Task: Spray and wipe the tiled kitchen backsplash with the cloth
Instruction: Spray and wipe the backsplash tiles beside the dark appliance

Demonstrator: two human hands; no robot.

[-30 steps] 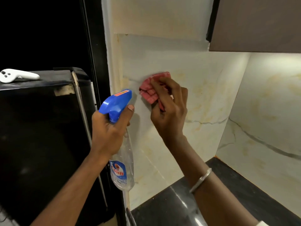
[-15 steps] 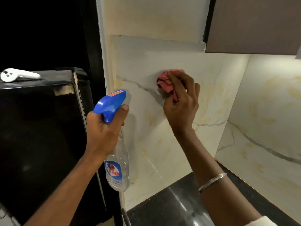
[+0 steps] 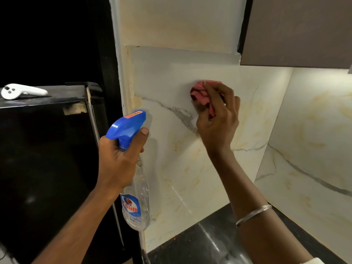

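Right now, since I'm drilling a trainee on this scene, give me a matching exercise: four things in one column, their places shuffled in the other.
Things:
1. spray bottle
2. pink cloth
3. white controller
4. metal bangle

Places:
A. on top of the black appliance
B. around the right forearm
C. gripped in the left hand
D. pressed to the backsplash by the right hand

Pairs: 1-C, 2-D, 3-A, 4-B.
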